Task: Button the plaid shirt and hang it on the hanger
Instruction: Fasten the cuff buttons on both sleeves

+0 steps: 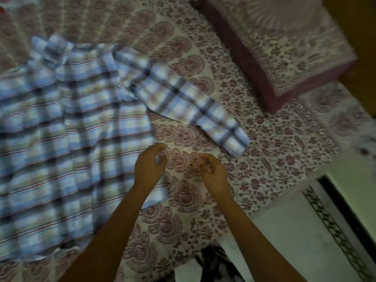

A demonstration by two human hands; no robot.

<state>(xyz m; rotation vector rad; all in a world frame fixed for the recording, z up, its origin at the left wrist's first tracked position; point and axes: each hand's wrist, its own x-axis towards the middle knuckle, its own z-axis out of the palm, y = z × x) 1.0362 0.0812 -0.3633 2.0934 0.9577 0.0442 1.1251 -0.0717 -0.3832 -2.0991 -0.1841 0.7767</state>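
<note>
The blue, white and dark plaid shirt (67, 123) lies spread flat on the bed, collar towards the far left. One sleeve (183, 102) stretches out to the right. My left hand (150, 163) hovers over the shirt's right edge with its fingers curled. Blur hides whether they pinch the cloth. My right hand (211, 171) is a little to the right over the bare bedsheet, fingers loosely curled, with nothing in it. No hanger is in view.
The bed carries a cream sheet with a maroon floral print (183, 220). A matching pillow (284, 47) lies at the back right. The bed's edge and a pale tiled floor (295, 231) are at the lower right. Some dark cloth (215, 265) sits at the bottom edge.
</note>
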